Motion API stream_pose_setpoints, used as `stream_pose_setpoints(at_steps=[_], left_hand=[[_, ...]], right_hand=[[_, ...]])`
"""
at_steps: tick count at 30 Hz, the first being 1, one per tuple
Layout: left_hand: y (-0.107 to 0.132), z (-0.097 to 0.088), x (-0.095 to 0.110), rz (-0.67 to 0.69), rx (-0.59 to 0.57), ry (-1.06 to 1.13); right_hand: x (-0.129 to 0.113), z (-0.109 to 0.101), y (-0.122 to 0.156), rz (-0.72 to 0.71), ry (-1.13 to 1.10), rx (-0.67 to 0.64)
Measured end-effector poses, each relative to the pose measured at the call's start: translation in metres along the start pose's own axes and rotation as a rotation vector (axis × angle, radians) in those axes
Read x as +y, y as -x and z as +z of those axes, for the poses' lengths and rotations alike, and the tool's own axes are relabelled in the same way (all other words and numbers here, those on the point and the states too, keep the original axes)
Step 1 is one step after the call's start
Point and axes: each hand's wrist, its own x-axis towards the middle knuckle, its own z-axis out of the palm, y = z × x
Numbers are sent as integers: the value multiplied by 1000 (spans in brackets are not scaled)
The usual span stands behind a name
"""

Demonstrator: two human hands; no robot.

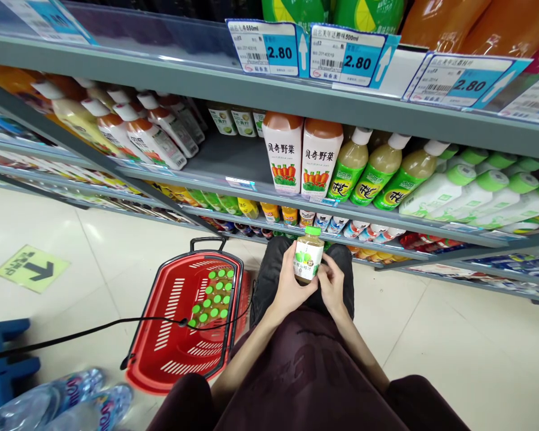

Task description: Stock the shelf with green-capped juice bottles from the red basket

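A small juice bottle (306, 254) with a green cap and a white label stands upright between my hands, above my knees. My left hand (291, 284) wraps round its left side and base. On the lower right side, the fingers of my right hand (332, 281) are bent in against the bottle; whether they grip it firmly I cannot tell. Left of my legs, a red shopping basket (161, 281) sits on the floor. Inside it, several green-capped bottles (213, 297) stand packed in rows. More small bottles with white and green labels (233, 121) stand at the back of the shelf.
Ahead, the shelf (224, 155) holds carrot juice bottles (282, 155), green-labelled bottles (371, 170) and white bottles (467, 191). A black cable (94, 326) crosses over the basket. Large water bottles (72, 401) and a blue stool-like object (4, 359) are at lower left.
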Motion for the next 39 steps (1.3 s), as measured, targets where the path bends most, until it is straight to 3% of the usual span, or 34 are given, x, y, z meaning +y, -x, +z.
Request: stream_pose_setpoints(at_steps=[14,20,28,39], left_hand=[[-1,3,1,-56,-17,50],[0,0,-8,-246,-62,395],[9,2,-16,-419,25,844],[9,1,-10,-447,34,904]], right_hand=[[6,-2,0,-8,34,109],[-5,-2,1,-14,22,86],[-16,-4,-4,-89,71,-19],[-17,-3,-3,-117,94,-31]])
